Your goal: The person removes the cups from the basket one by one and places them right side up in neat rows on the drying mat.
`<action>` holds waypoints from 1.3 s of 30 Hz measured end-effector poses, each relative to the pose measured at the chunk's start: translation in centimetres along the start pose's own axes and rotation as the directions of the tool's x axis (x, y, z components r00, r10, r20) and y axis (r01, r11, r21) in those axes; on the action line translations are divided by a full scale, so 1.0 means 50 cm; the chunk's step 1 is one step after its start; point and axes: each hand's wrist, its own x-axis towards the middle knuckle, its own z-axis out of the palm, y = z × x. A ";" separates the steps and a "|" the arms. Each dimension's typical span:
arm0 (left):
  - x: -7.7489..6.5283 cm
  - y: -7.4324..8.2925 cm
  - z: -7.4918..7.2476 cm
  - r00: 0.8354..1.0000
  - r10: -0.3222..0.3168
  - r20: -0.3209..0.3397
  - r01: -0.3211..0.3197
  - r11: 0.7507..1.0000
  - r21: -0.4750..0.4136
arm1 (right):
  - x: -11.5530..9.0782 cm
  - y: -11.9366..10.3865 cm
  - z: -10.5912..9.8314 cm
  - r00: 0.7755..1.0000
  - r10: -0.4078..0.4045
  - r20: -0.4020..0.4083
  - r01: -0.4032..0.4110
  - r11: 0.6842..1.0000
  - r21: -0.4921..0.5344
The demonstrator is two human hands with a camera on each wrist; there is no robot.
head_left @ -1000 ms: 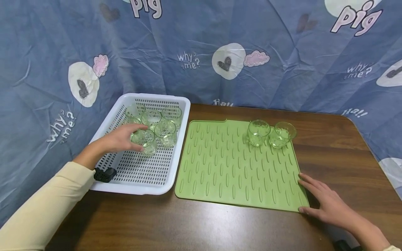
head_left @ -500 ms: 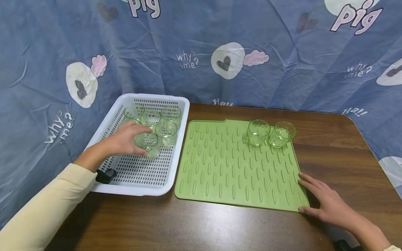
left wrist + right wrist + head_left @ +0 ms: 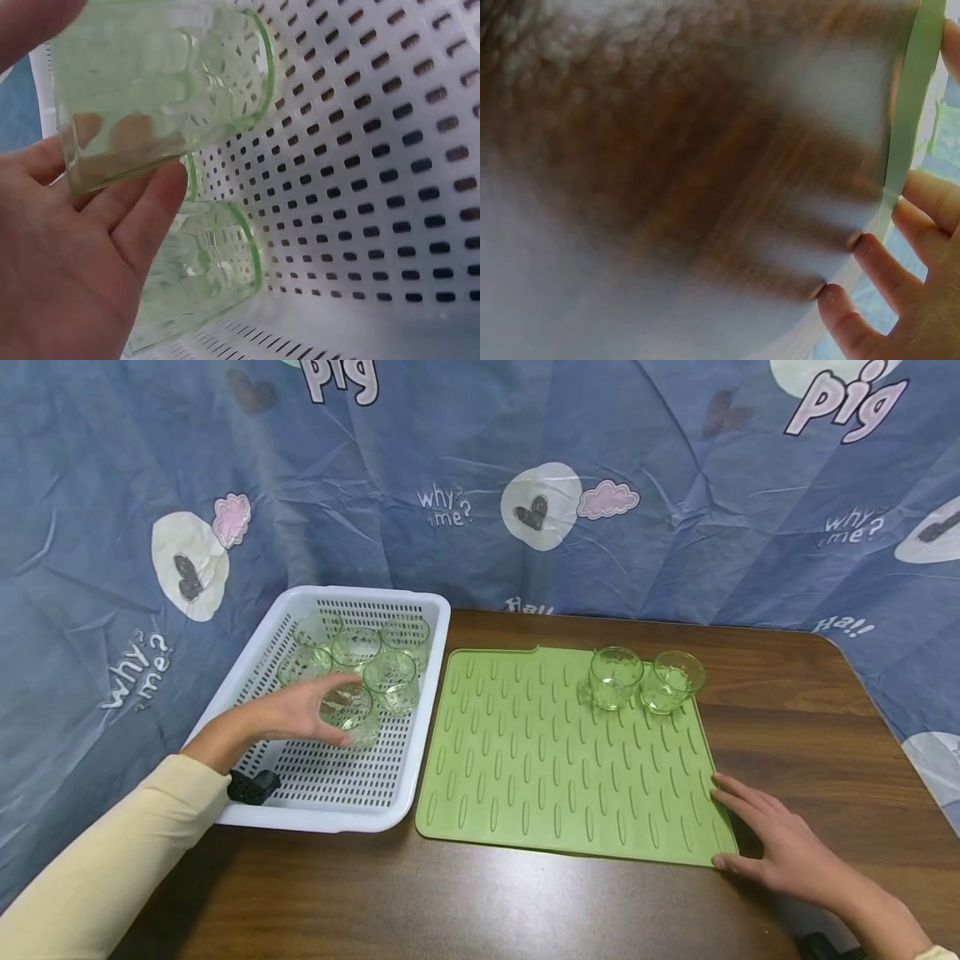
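Observation:
In the head view my left hand [image 3: 296,710] grips a clear green-tinted glass [image 3: 351,714] inside the white perforated basket [image 3: 405,777]. The left wrist view shows my thumb over one side of that glass [image 3: 150,82] and fingers under the other. Another glass [image 3: 210,262] sits just beyond my fingers there. Several similar glasses [image 3: 390,681] stand behind in the basket. My right hand [image 3: 787,847] lies at the right edge of the green ribbed mat [image 3: 540,760], fingers spread and fairly straight, fingertips at its border. It holds nothing.
Two matching glasses, a left one [image 3: 615,681] and a right one [image 3: 671,685], stand side by side at the mat's back right. A brown wooden table [image 3: 480,902] lies beneath. A blue printed cloth [image 3: 450,460] hangs behind.
My left hand has drawn the glass slightly toward the near side of the basket, apart from the others. The right hand has stayed at the mat's edge.

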 end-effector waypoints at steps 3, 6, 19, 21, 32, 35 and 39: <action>-0.001 -0.012 0.000 0.998 0.000 0.062 0.008 0.991 -0.135 | 0.000 0.000 0.001 1.000 -0.002 -0.006 0.002 1.000 0.000; -0.002 -0.023 0.000 0.994 0.018 0.111 0.012 0.963 -0.270 | 0.000 -0.001 0.001 1.000 0.001 -0.005 -0.001 1.000 0.000; 0.005 -0.047 -0.002 0.987 0.105 0.123 -0.043 0.903 -0.427 | -0.002 -0.003 0.000 1.000 0.014 0.005 -0.014 1.000 0.006; 0.007 -0.048 -0.003 0.986 0.109 0.128 -0.044 0.903 -0.427 | -0.001 -0.003 0.000 1.000 0.008 0.003 -0.008 1.000 0.002; 0.004 -0.045 -0.010 0.983 0.088 0.164 -0.006 0.896 -0.443 | 0.006 0.001 -0.006 1.000 -0.006 0.017 0.006 1.000 0.022; -0.002 -0.041 -0.012 0.983 0.077 0.166 -0.001 0.910 -0.416 | 0.002 0.001 -0.003 1.000 -0.015 0.011 0.015 1.000 0.018; -0.016 -0.028 -0.021 0.986 0.070 0.152 -0.012 0.937 -0.350 | -0.002 0.002 0.000 1.000 -0.018 0.004 0.018 1.000 -0.001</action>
